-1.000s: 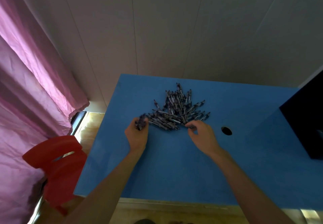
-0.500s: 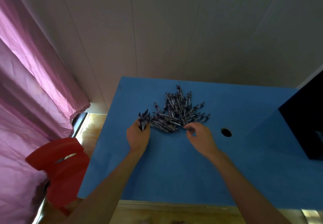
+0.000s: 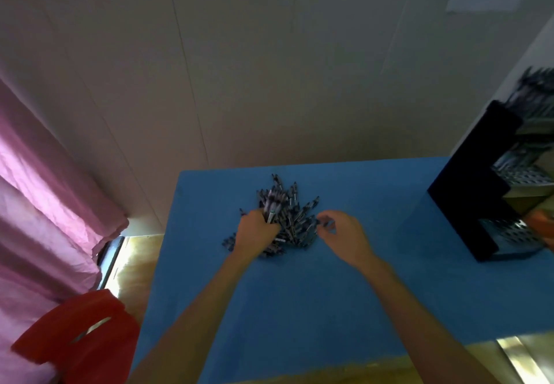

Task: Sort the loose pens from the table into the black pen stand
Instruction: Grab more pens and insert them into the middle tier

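Curtain (image 3: 45,188) hangs at far left, with a red chair (image 3: 75,338) below it, off the table (image 3: 299,308) and clear of the work. Left hand (image 3: 257,232) has risen since half a second ago: it then lay at the left edge of the pile, and now sits over the pile's left part with fingers curled round a bundle of pens (image 3: 272,203) that stands up out of the fist. Judged: a batch is gathered and ready to carry. Pile (image 3: 296,221) lies mid-table toward the far edge, still large, so most of the sorting remains. Right hand (image 3: 341,233) has come off the pile's right edge and hovers just beside it, thumb and forefinger narrowed as for a pinch; whether a pen sits between them cannot be told. The view has swung right, bringing the stand (image 3: 479,191) into sight at the right edge of the table, well apart from the pile, pens already in its top; blurred. An orange item (image 3: 539,224) shows beside it, unidentified. Bare table lies between pile and stand; nothing seen obstructs the carry
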The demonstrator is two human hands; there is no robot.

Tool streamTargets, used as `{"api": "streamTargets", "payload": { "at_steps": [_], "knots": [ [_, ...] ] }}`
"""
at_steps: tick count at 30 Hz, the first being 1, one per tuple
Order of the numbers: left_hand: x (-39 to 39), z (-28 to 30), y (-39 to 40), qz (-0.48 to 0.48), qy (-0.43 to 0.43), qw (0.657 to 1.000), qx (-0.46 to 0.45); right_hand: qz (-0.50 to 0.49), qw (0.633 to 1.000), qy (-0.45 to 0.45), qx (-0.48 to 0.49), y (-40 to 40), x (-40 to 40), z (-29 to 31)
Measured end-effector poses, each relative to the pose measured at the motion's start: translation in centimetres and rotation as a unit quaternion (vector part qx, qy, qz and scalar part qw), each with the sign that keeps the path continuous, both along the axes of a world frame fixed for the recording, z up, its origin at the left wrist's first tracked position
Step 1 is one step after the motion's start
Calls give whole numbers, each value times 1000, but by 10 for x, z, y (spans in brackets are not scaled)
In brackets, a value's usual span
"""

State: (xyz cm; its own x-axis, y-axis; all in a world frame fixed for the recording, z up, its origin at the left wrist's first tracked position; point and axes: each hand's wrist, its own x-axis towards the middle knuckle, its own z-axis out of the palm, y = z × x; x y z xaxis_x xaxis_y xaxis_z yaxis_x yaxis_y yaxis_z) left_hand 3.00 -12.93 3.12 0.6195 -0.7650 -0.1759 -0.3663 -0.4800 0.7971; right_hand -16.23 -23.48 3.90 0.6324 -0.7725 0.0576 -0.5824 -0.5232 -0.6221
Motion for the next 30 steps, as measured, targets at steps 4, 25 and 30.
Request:
{"api": "streamTargets", "payload": {
  "at_steps": [4,25,30],
  "knots": [
    [-19,14,-20,-68,-28,997,28,-48,999,-17,-4,-13,-30,15],
    [-295,71,-113,-222,-55,973,-27,-155,986,-46,-46,-70,-340,59],
    [-359,74,-131,-212,-43,976,-35,-155,986,-40,-46,-90,-406,63]
  ]
}}
